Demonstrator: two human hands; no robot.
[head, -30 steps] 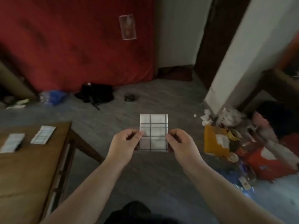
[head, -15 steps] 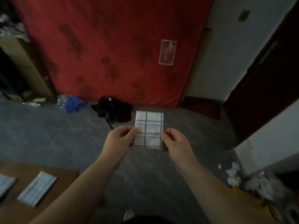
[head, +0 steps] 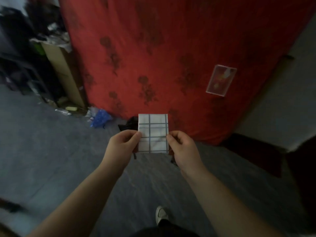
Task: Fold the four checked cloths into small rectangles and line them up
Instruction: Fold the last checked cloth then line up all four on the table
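A white cloth with blue check lines [head: 153, 133], folded into a small rectangle, is held upright in the air in front of me. My left hand [head: 121, 147] pinches its left edge between thumb and fingers. My right hand [head: 183, 148] pinches its right edge the same way. The table and the other folded cloths are out of view.
A red patterned mattress [head: 153, 57] leans on the wall ahead, with a clear label [head: 221, 80] on it. A black bag [head: 130, 124] and a blue plastic bag [head: 100, 118] lie at its foot. A cardboard box [head: 63, 71] and clutter stand left. My shoe [head: 160, 214] is on the grey floor.
The view has swung up and left, so the wooden table with two folded cloths has left the frame. Both hands keep the same pinch on the folded cloth.
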